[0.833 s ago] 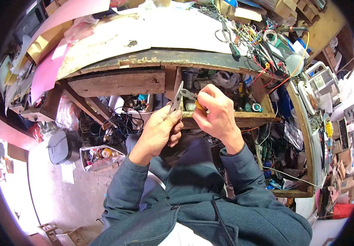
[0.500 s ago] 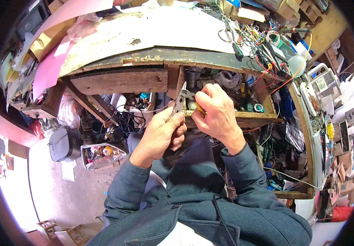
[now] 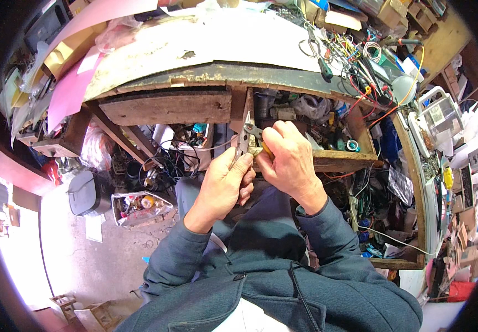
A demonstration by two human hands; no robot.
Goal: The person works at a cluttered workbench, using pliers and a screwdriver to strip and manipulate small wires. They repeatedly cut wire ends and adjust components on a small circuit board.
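Observation:
Over my lap, in front of the open drawer, my left hand [image 3: 221, 187] is closed round needle-nose pliers [image 3: 242, 144], whose slim jaws point away from me. Close on its right, my right hand [image 3: 290, 160] is wrapped round a yellow-handled tool [image 3: 254, 131]. That tool has a short metal head like that of pliers, which meets the needle-nose pliers near their pivot. My fingers hide most of both tools' handles. Whether any small piece sits between the two metal heads, I cannot tell.
The wooden drawer [image 3: 327, 160] holds jumbled parts. On the workbench [image 3: 195, 44] lie scissors [image 3: 322, 58] and tangled wires [image 3: 360, 61]. A dark bin [image 3: 87, 193] and a box of scraps [image 3: 142, 209] stand on the floor at left. Another open compartment [image 3: 385, 264] holds cables at right.
Both hands have come slightly nearer to my body, and my right hand has drawn a little closer to the left. The two tools stay in my grip. The whole view has shifted slightly.

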